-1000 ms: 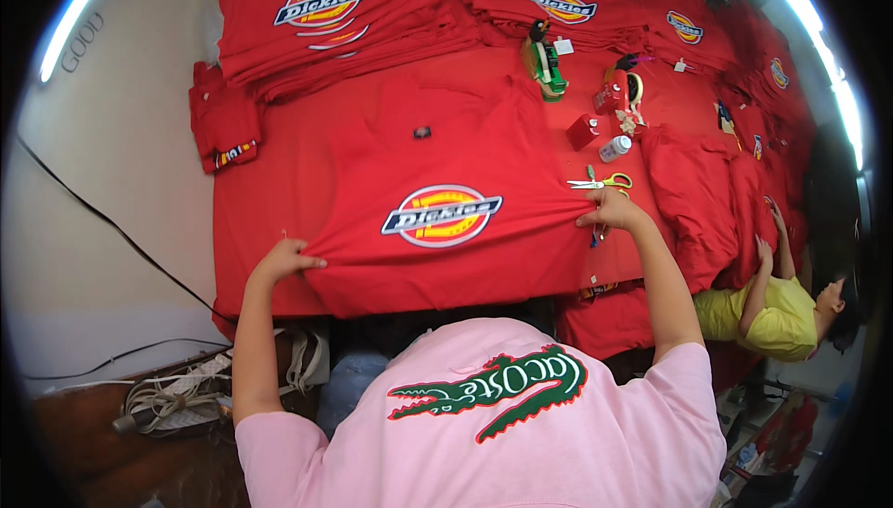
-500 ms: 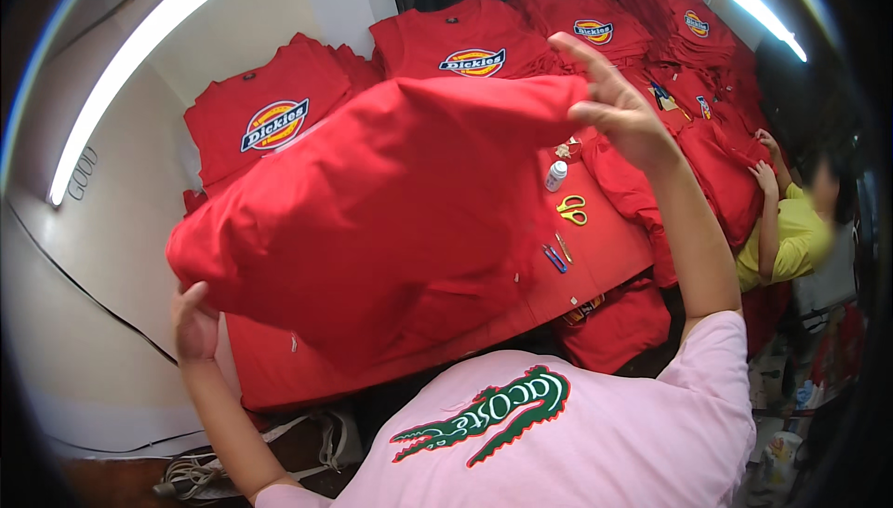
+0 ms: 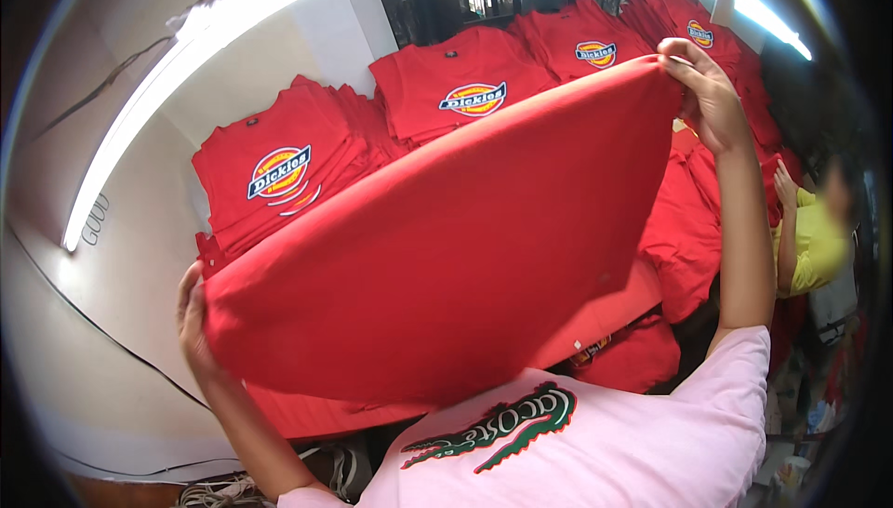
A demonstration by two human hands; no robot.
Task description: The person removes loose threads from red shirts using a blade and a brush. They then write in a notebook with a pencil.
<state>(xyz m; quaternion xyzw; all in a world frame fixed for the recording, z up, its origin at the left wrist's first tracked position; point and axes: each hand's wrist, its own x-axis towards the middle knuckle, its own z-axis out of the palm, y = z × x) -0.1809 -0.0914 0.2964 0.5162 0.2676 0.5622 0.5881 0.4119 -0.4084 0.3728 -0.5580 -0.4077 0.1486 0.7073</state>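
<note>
A plain red shirt (image 3: pixel 446 257) is stretched wide in the air between my two hands, its upper edge pulled taut and slanting up to the right. At its left end, my left hand (image 3: pixel 192 317) grips the edge with bent fingers. My right hand (image 3: pixel 709 103), raised higher, pinches the upper right corner between thumb and fingers. The lower part of the cloth hangs down in front of my pink top. Most of the red-covered table (image 3: pixel 637 299) is hidden behind it.
Stacks of red shirts with a round printed emblem stand behind, including a left stack (image 3: pixel 279 173) and a middle stack (image 3: pixel 456 80). More red cloth (image 3: pixel 684 238) lies to the right, near a person in yellow (image 3: pixel 814 247). A tube light (image 3: pixel 130 145) hangs close at the left.
The shirt has been pulled from a loose, folded drape into a taut sheet. My right hand has moved right and closed on its corner. The scissors and bottle are now covered from sight.
</note>
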